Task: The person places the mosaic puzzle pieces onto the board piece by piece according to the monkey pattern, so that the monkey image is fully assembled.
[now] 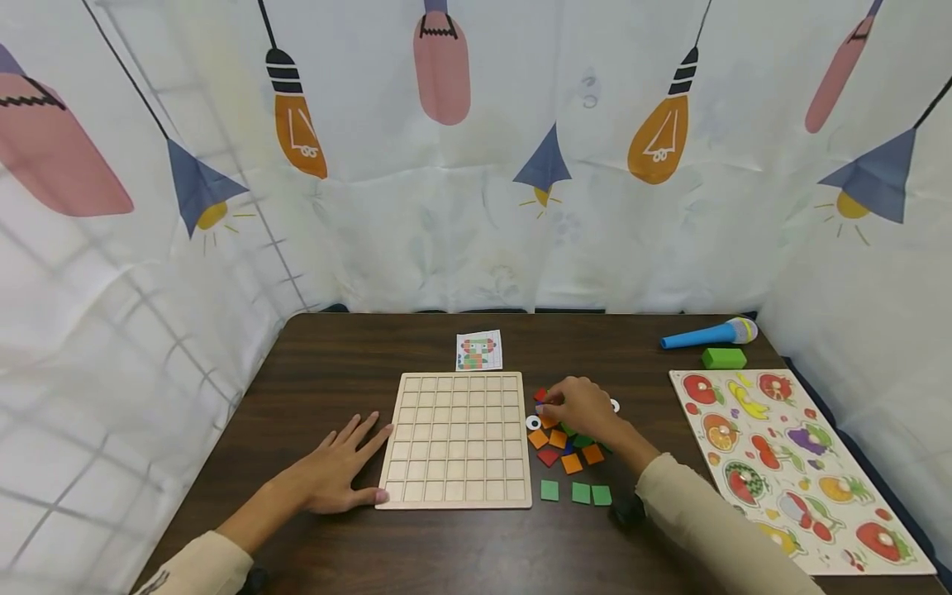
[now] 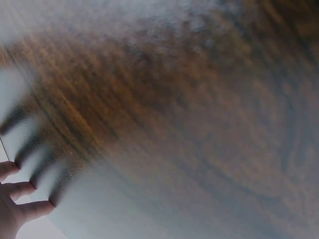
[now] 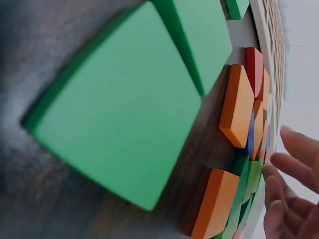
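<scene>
My left hand (image 1: 335, 471) lies spread at the left side of a light wooden grid board (image 1: 457, 442), thumb and fingertips right at its edge. Low in the left wrist view its straight fingers (image 2: 37, 209) show against the table. Over a loose pile of small coloured tiles my right hand (image 1: 583, 406) reaches down, fingertips among the red and orange ones. Its fingers look loosely bent and apart in the right wrist view, with no tile visible between them. An orange tile (image 3: 237, 107) and a red tile (image 3: 254, 69) lie nearby. Three green squares, one a green tile (image 1: 549, 490), lie nearer me.
Behind the board lies a pattern card (image 1: 479, 351). To the right rests a fruit picture board (image 1: 799, 471), with a green block (image 1: 724, 358) and a blue toy microphone (image 1: 706, 334) behind it. A white ring piece (image 1: 533, 422) sits between grid board and pile. Printed curtains surround the table.
</scene>
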Demonstrator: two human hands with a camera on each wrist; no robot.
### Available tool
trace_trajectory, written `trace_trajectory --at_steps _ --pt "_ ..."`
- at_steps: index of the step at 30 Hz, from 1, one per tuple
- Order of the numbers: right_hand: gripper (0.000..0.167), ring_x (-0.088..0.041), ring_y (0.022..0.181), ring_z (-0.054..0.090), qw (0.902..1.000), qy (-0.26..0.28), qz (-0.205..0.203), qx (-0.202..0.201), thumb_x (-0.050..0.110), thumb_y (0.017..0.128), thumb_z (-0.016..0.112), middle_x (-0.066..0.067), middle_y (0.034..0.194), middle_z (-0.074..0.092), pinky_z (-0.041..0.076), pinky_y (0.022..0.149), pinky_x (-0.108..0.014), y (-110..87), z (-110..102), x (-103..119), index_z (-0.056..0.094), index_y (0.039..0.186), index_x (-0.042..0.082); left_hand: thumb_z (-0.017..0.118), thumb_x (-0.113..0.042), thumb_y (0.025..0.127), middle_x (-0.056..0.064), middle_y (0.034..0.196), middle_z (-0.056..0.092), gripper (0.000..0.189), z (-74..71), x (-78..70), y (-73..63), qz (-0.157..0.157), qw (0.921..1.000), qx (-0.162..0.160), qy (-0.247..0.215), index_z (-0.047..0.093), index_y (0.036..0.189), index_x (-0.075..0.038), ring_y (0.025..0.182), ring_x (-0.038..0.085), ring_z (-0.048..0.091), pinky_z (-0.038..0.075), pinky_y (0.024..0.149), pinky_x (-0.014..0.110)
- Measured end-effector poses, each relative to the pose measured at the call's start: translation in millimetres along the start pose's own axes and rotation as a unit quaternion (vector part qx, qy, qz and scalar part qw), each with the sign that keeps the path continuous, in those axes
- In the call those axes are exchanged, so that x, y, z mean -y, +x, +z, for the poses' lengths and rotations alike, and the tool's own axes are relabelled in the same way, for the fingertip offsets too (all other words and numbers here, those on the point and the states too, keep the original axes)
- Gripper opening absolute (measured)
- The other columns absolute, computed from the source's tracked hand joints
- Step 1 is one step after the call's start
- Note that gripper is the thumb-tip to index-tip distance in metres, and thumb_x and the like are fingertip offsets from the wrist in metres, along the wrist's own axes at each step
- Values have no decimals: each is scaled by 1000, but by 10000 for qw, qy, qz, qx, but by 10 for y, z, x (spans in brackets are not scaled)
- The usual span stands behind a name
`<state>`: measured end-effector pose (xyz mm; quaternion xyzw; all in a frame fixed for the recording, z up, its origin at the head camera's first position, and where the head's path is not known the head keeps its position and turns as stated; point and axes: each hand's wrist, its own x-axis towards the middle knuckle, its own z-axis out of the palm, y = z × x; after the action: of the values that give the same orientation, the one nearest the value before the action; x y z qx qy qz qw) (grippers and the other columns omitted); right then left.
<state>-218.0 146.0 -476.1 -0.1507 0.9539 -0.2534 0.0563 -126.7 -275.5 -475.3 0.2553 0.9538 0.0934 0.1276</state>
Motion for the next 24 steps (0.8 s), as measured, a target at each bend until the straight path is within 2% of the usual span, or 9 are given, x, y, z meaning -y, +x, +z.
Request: trace_trajectory --at_steps 9,18,24 --pt "16 -10 67 61 9990 -183 103 -407 34 86 80 5 82 72 45 55 -29 27 73 36 78 89 18 55 -70 91 26 165 16 96 11 4 6 -22 10000 52 3 24 160 -11 148 54 19 27 106 76" --pt "12 -13 74 65 9989 -97 112 -439 28 87 81 5 88 75 50 62 -35 48 93 38 78 92 18 54 -71 91 26 165 16 97 -8 -4 27 -1 9999 117 31 23 161 -11 148 55 20 28 106 76" --pt "12 -17 87 68 9997 72 83 -207 26 88 80 2 98 75 55 72 -37 63 89 49 80 97 18 53 -72 91 25 166 15 97 22 28 27 -25 9999 129 25 22 161 -12 149 54 19 27 106 76"
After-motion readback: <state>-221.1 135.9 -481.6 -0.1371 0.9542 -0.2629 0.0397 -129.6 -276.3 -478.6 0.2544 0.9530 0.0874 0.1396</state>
